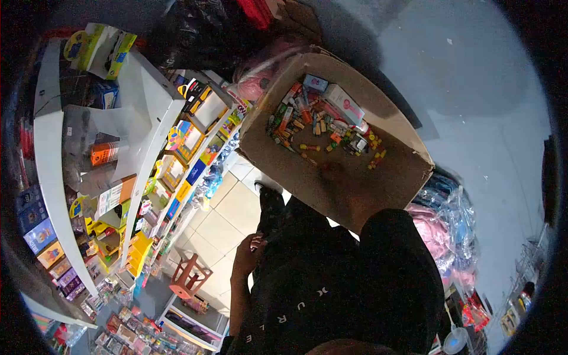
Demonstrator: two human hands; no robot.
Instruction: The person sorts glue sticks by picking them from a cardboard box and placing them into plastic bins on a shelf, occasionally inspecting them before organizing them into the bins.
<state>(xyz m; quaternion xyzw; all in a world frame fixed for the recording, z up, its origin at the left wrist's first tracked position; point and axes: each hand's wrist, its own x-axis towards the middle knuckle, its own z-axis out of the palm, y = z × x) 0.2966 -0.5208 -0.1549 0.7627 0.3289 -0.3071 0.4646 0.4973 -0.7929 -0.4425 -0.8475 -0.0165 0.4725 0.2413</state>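
Observation:
A large open cardboard box (384, 121) stands in front of me. Inside it lie several small multicoloured items (331, 133), some like little bottles or tubes with yellow ends, too small to name. Among them are a white carton (345, 105) and a small blue-grey box (316, 83). My right hand (337, 174) reaches down into the cardboard box, near the loose items. It is in shadow and its fingers do not show clearly. My left hand (248, 251) hangs beside my dark clothing, fingers curled; what they hold, if anything, is hidden.
Shelves (157, 100) packed with boxed and bagged goods stand on the left. A small brown stool (189, 278) stands on the tiled floor (222, 204). Plastic-wrapped bundles (447, 219) lie right of the box, and a black plastic bag (198, 38) lies behind it.

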